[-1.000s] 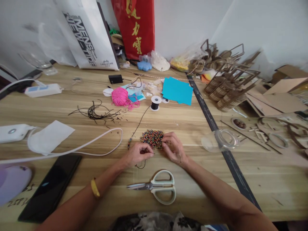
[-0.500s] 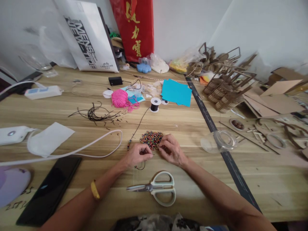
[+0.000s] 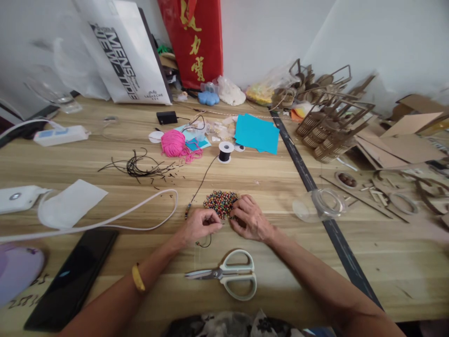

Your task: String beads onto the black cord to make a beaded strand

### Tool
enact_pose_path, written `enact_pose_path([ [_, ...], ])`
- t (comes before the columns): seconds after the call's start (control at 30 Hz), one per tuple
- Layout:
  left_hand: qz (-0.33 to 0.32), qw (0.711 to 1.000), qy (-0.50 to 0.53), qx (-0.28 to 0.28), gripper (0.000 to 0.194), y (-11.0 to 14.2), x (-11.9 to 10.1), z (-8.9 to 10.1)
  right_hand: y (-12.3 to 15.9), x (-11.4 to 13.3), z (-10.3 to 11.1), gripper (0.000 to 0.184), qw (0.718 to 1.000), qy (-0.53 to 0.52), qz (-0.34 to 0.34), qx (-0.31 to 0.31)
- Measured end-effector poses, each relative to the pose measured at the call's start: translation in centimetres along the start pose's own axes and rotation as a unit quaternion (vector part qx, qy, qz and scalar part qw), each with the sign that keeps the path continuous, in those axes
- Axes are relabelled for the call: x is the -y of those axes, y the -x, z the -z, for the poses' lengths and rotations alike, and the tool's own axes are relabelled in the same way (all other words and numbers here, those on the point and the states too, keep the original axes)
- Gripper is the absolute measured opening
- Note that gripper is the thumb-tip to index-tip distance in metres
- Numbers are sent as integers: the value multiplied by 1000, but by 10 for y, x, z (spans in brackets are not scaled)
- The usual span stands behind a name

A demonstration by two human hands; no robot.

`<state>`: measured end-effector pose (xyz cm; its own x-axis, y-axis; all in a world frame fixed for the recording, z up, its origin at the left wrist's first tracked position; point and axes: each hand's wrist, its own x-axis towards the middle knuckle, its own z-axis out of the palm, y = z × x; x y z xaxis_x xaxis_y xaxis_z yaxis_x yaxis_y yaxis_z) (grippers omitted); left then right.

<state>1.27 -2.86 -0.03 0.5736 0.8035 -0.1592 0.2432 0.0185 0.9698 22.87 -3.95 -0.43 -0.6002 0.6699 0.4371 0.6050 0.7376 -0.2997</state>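
A heap of small multicoloured beads (image 3: pixel 219 202) lies on the table in front of me. My left hand (image 3: pixel 201 225) is closed in a pinch on a black cord (image 3: pixel 204 180), whose tip pokes out past the fingertips. That cord runs from a white spool (image 3: pixel 225 152), and several threaded beads (image 3: pixel 188 210) sit on it beside the hand. At the right edge of the heap is my right hand (image 3: pixel 251 219), its fingers curled down at the beads; whatever lies between the fingertips is hidden. Scissors (image 3: pixel 224 274) with pale handles lie just below both hands.
A clear plastic jar (image 3: pixel 321 206) lies at the right. Cut black cords (image 3: pixel 138 164) and a pink yarn ball (image 3: pixel 173 143) are farther back left. A white cable (image 3: pixel 140 206) and a black phone (image 3: pixel 72 278) lie at the left. Brown baskets (image 3: pixel 324 133) stand back right.
My right hand's fingers have curled closer together and lower at the edge of the bead heap. My left hand keeps its pinch in nearly the same place.
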Motion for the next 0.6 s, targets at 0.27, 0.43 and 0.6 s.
enact_pose_path([
  [0.27, 6, 1000, -13, -2, 16, 0, 0, -1, 1, -2, -2, 6, 1000, 12, -6, 3],
  [0.43, 9, 1000, -6, 1, 15, 1, -2, -1, 1, -2, -3, 8, 1000, 15, -2, 11],
  [0.6, 6, 1000, -10, -3, 15, 1, -1, -1, 3, -4, -2, 9, 1000, 12, -2, -1],
])
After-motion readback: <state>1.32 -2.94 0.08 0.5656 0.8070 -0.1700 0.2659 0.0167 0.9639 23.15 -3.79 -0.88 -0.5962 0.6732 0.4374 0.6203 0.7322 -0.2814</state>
